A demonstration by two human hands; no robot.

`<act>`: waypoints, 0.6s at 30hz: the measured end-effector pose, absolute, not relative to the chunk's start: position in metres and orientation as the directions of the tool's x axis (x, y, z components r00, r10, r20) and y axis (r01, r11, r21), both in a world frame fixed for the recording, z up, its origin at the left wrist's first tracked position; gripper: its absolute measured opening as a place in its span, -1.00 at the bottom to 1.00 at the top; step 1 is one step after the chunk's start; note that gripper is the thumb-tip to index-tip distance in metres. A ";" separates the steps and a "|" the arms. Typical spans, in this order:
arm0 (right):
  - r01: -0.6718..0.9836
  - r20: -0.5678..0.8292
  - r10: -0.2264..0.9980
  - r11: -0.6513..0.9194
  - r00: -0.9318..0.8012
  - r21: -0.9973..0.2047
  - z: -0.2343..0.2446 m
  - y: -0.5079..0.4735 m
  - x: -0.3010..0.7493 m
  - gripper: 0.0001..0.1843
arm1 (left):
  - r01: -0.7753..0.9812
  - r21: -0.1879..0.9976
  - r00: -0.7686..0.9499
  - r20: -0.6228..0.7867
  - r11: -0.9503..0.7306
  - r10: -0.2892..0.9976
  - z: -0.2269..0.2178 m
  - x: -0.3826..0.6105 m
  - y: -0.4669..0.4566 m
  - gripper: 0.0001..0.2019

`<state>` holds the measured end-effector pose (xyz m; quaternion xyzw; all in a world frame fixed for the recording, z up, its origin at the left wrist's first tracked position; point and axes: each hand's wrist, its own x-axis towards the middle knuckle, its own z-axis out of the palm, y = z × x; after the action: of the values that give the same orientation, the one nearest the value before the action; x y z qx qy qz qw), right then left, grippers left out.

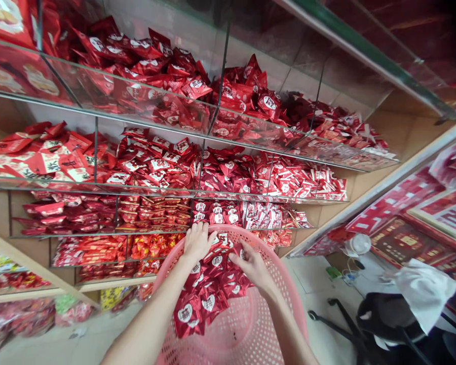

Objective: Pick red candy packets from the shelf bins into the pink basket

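Observation:
A pink perforated plastic basket [289,284] stands in front of me, holding a heap of dark red snack packets [209,301] with white labels. My left hand [198,242] reaches over the far left rim, close to the shelf's front edge. Its fingers point forward and its thumb is apart to the right; some fingertips are hidden. Inside the basket, at the right of the heap, is my right hand [253,264]. Its thumb and fingers are around the edge of a red packet [237,249]. Similar packets [217,212] fill the shelf compartment just beyond the rim.
Tiered shelves with clear front panels [155,190] hold several kinds of red packets. A wooden beam [41,266] slants at the lower left, near bagged goods [19,319] on the floor. At right stand a black swivel chair [387,319] and stacked red boxes [403,243].

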<state>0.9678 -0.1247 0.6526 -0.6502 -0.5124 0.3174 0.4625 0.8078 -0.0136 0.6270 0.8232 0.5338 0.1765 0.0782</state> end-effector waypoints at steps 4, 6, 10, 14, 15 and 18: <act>0.687 0.119 0.989 0.024 0.091 -0.727 0.649 -0.123 0.965 -0.21 | 0.852 0.314 0.367 0.213 -0.419 0.906 0.627 0.808 -0.014 -0.49; 0.766 0.129 0.992 0.075 0.011 -0.639 0.658 -0.123 0.962 -0.30 | 0.853 0.302 0.370 0.229 -0.427 0.901 0.627 0.807 -0.014 -0.50; 0.891 0.104 0.975 0.222 -0.196 -0.396 0.680 -0.121 0.955 -0.49 | 0.851 0.293 0.371 0.249 -0.435 0.895 0.628 0.807 -0.016 -0.52; 0.879 0.070 0.906 0.421 -0.417 -0.225 0.682 -0.117 0.948 -0.50 | 0.850 0.297 0.371 0.249 -0.435 0.895 0.630 0.806 -0.018 -0.53; 0.870 0.061 0.892 0.451 -0.448 -0.201 0.679 -0.116 0.946 -0.50 | 0.851 0.300 0.369 0.245 -0.432 0.897 0.630 0.806 -0.018 -0.53; 0.847 0.041 0.862 0.505 -0.506 -0.165 0.667 -0.115 0.944 -0.53 | 0.853 0.305 0.362 0.237 -0.423 0.901 0.629 0.807 -0.017 -0.53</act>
<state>0.9440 -0.1145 0.6669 -0.4936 -0.8655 0.0618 0.0587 0.8066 -0.0173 0.6291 0.8228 0.5330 0.1862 0.0650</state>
